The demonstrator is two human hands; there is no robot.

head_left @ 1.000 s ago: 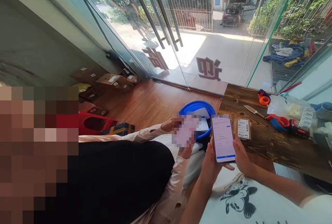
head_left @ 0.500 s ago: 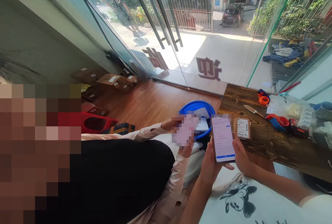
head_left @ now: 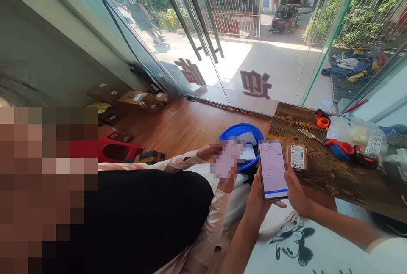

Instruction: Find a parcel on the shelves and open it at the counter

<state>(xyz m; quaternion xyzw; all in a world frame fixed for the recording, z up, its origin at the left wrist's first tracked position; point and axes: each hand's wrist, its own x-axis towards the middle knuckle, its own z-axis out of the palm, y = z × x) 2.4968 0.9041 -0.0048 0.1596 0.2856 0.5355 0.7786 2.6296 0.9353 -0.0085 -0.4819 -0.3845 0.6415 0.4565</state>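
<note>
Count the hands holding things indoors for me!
4: the wearer's left hand and right hand hold the phone; a companion's upper hand and lower hand hold something blurred. Others may be hidden.

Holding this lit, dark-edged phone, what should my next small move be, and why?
Perhaps slide the thumb of your bare right hand to the long blue bar on the slim dark-edged phone: the bar looks like a button, and your bare left hand supports the phone.

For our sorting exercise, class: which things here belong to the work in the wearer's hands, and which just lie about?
In use:
phone, held by left hand and right hand

Apparently lying about:
knife
label strip
blue tub
labelled box
</note>
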